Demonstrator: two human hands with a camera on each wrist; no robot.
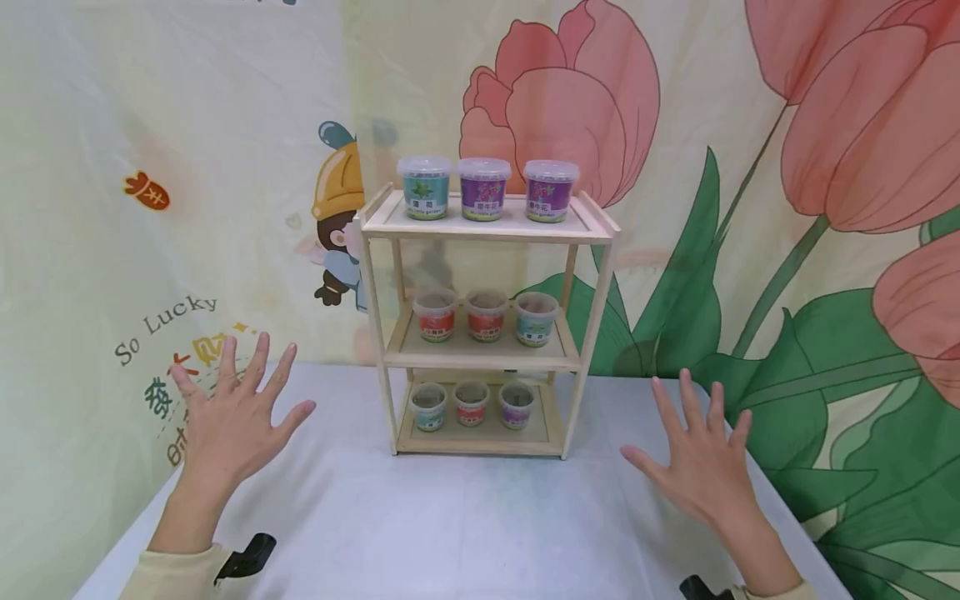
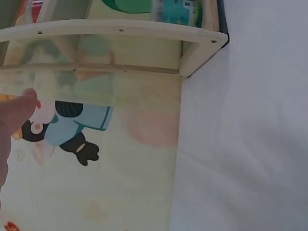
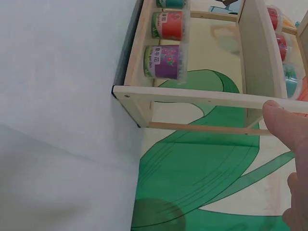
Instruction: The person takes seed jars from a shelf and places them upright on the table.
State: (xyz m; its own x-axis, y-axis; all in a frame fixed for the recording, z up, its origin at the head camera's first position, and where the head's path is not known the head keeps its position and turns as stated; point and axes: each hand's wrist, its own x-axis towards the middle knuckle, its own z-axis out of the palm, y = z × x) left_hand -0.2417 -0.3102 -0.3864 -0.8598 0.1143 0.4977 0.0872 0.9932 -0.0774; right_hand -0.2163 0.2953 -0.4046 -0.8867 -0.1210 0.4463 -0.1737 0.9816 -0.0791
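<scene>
A small three-tier wooden shelf [image 1: 592, 333] stands at the back of the table. Its top tier carries three lidded cups: one teal [image 1: 424, 187] and two purple [image 1: 484, 189]. The middle tier has two red cups [image 1: 435, 315] and a teal one [image 1: 536, 319]. Three smaller cups [image 1: 471, 403] stand on the bottom tier. My left hand [image 1: 228, 412] hovers left of the shelf with fingers spread, holding nothing. My right hand [image 1: 697, 458] hovers right of it, fingers spread too. The right wrist view shows the shelf side [image 3: 192, 96] and a purple cup [image 3: 166, 61].
A pale cloth covers the table [image 1: 465, 525]. Behind hangs a backdrop [image 1: 787, 208] printed with pink tulips, green leaves and a cartoon figure. The table's left and right edges run close outside each forearm. Black wrist mounts [image 1: 247, 557] show at the bottom.
</scene>
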